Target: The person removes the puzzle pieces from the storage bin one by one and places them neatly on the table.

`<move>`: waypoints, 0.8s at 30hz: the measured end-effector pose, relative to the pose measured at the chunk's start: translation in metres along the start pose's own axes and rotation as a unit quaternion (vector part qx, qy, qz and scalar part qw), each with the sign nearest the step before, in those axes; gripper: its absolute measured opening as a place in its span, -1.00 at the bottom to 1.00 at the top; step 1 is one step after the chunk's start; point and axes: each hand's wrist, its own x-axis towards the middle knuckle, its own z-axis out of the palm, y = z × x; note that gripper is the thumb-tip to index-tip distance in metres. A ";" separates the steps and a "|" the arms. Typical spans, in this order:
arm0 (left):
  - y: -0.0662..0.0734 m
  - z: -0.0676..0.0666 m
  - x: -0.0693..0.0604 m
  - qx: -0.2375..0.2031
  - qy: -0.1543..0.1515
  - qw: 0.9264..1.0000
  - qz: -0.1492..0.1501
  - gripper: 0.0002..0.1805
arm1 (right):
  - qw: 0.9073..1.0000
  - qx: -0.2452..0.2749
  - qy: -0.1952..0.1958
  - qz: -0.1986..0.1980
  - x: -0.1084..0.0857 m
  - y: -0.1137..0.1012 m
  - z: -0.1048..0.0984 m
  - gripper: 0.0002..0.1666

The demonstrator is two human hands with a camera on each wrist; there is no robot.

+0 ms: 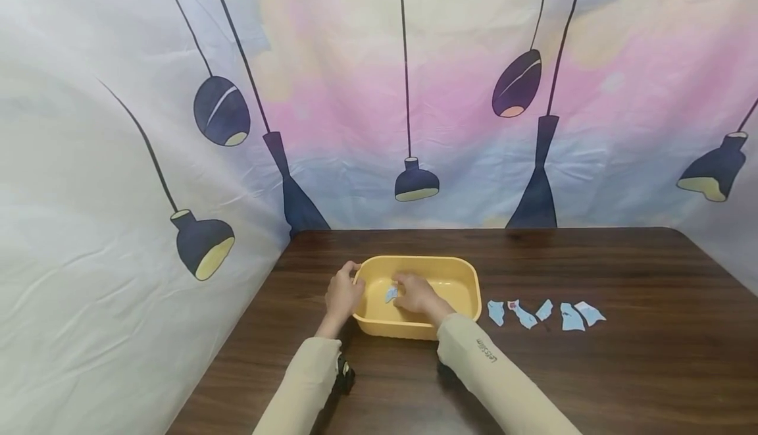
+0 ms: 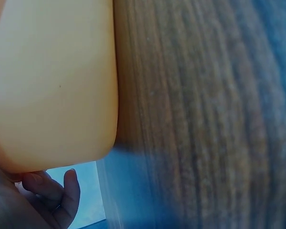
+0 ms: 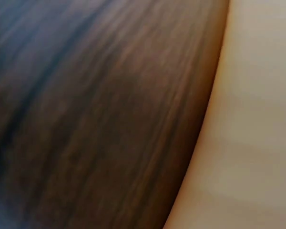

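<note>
A yellow plastic basin (image 1: pixel 379 324) stands on the table. My left hand (image 1: pixel 343 293) grips its left rim; in the left wrist view the curled fingers (image 2: pixel 62 195) show beside the basin wall (image 2: pixel 57 86). My right hand (image 1: pixel 417 293) reaches down inside the basin and pinches a small pale-blue torn paper piece (image 1: pixel 391 294) between thumb and finger. Its fingertips are partly hidden by the hand. In the right wrist view only the basin's outer wall (image 3: pixel 248 124) and the table show, not the hand.
On the brown wooden table (image 1: pixel 651 369), right of the basin, several torn light-blue paper pieces lie in a row, among them a piece with a red mark (image 1: pixel 524 316) and a squarish piece (image 1: pixel 571 317). A cloth backdrop (image 1: pixel 355 93) printed with hanging lamps stands behind.
</note>
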 end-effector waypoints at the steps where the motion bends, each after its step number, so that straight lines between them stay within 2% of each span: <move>1: 0.000 0.000 0.000 0.000 0.000 1.000 0.001 -0.62 | 1.000 -0.005 -0.001 -0.002 0.000 0.000 0.000 -0.39; 6: 0.000 0.001 0.001 0.002 0.001 1.000 0.004 -0.62 | 1.000 -0.006 -0.004 0.004 0.000 -0.001 0.000 -0.60; 8: 0.000 0.001 0.001 0.003 0.003 1.000 0.004 -0.62 | 1.000 -0.001 -0.003 0.007 -0.001 -0.001 0.000 -0.63; 14: 0.001 0.004 0.001 -0.001 0.006 1.000 0.003 -0.63 | 1.000 -0.008 -0.014 0.021 -0.001 0.000 0.000 -0.48; 16: 0.001 0.004 0.001 -0.001 0.007 1.000 0.005 -0.63 | 1.000 -0.011 -0.015 0.022 0.000 0.002 0.000 -0.50; 18: 0.000 0.005 0.002 0.000 0.006 1.000 0.006 -0.63 | 1.000 -0.004 -0.012 0.025 0.001 0.004 0.002 -0.58; 19: 0.000 0.005 0.002 0.000 0.006 1.000 0.006 -0.63 | 1.000 -0.009 -0.002 0.011 0.005 0.011 0.006 -0.64; 24: 0.000 0.003 0.001 0.001 0.008 1.000 0.001 -0.62 | 1.000 0.003 0.012 0.002 0.006 0.013 0.009 -0.83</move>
